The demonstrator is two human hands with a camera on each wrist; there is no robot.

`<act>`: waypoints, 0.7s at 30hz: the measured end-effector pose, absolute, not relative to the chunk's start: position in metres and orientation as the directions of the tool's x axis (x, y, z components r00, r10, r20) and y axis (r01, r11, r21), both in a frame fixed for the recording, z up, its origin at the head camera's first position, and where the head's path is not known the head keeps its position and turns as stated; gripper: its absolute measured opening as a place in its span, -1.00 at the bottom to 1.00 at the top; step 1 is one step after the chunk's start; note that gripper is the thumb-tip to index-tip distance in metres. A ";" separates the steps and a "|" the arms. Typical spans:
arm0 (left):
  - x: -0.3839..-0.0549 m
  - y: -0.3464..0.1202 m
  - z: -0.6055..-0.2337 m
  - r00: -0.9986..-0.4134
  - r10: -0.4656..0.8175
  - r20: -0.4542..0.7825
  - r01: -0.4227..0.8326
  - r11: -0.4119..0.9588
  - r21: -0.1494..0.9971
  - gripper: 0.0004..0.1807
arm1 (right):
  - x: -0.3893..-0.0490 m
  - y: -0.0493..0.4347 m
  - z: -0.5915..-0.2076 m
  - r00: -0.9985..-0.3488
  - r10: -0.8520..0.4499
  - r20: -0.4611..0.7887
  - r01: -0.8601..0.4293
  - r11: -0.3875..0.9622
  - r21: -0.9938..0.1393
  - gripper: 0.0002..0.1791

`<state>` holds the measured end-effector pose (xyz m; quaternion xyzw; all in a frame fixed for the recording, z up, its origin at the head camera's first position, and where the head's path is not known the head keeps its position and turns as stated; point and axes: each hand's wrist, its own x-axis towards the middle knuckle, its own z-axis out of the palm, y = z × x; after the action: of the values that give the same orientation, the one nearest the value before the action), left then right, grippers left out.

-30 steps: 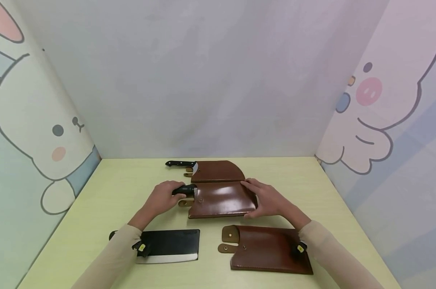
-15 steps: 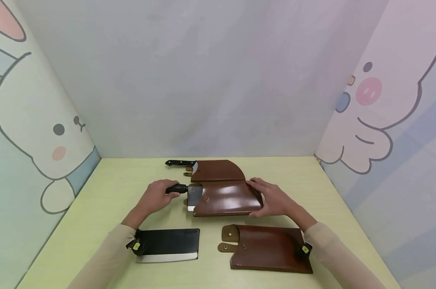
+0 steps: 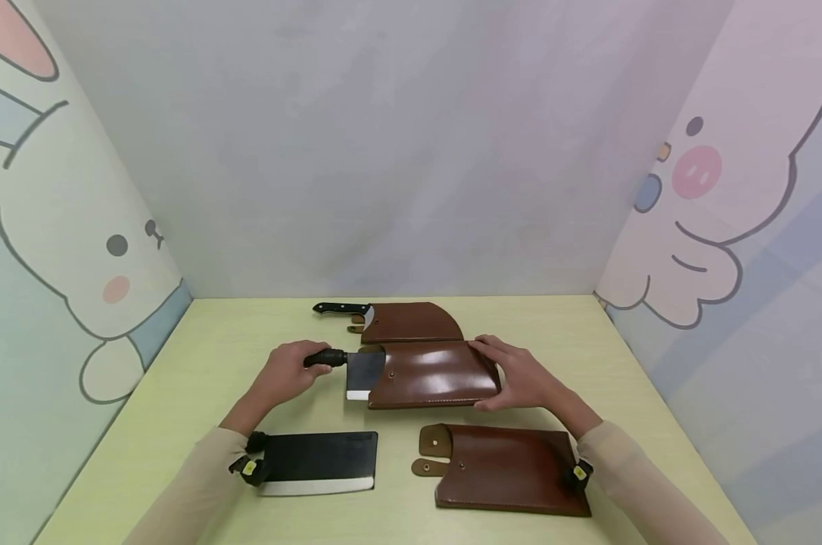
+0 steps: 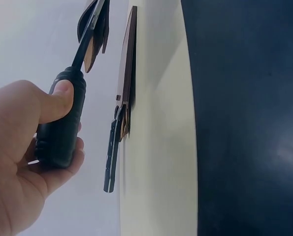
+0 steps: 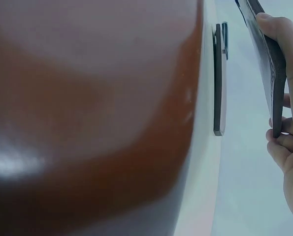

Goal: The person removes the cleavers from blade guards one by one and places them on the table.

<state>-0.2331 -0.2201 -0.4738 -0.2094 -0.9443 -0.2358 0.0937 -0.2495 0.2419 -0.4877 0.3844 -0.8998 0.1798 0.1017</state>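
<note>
Jutting partway from a brown sheath [image 3: 431,375], the cleaver [image 3: 365,372] was held level between the two hands, just right of the left hand [image 3: 288,369]. Its dark blade was bare near the handle [image 3: 325,358], with a bright strip along the near edge; the rest was inside the sheath.

The left hand was closed round the black handle, thumb laid on top and fingers curled beneath, as the left wrist view showed. The right hand [image 3: 521,376] grasped the other end of the sheath, partly spread, with digits at its far and near edges. In both wrist views the pair appeared raised off the table [image 3: 162,386].

Beyond both hands, and between them, lay a sheathed knife [image 3: 411,322], its riveted black handle pointing left. Nearer the person than the left hand lay a second cleaver [image 3: 319,458], blade flat, its handle end hidden by that wrist. Nearer the person than the right hand lay a second sheath [image 3: 506,469], with two tan tabs [image 3: 434,441] pointing left and a small black device [image 3: 579,473] on the right wrist overlapping its right end. Beige sleeves [image 3: 186,488] covered both forearms, and a pale wall [image 3: 411,151] stood well beyond the hands
</note>
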 end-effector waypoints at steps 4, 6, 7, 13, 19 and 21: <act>-0.232 -0.225 -0.473 -0.899 0.340 0.276 0.430 0.803 0.412 -0.61 | -0.249 0.244 -0.487 -0.671 -0.652 0.352 -0.739 0.630 -0.240 0.22; -0.232 -0.227 -0.472 -0.902 0.333 0.275 0.423 0.807 0.412 -0.61 | -0.249 0.245 -0.487 -0.669 -0.650 0.359 -0.739 0.633 -0.231 0.22; -0.232 -0.228 -0.471 -0.903 0.331 0.275 0.422 0.808 0.411 -0.61 | -0.249 0.246 -0.486 -0.672 -0.648 0.360 -0.736 0.637 -0.227 0.22; -0.230 -0.235 -0.469 -0.904 0.329 0.275 0.420 0.807 0.415 -0.59 | -0.247 0.253 -0.486 -0.692 -0.630 0.353 -0.716 0.660 -0.228 0.22; -0.229 -0.238 -0.469 -0.902 0.335 0.274 0.426 0.800 0.423 -0.60 | -0.246 0.255 -0.485 -0.693 -0.626 0.357 -0.716 0.656 -0.238 0.21; -0.228 -0.239 -0.469 -0.904 0.332 0.270 0.421 0.803 0.422 -0.60 | -0.245 0.256 -0.486 -0.691 -0.628 0.357 -0.717 0.655 -0.237 0.21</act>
<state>-0.2281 -0.2393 -0.4694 -0.1993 -0.9450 -0.2426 0.0916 -0.2446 0.2558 -0.4858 0.3732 -0.9014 0.1821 0.1226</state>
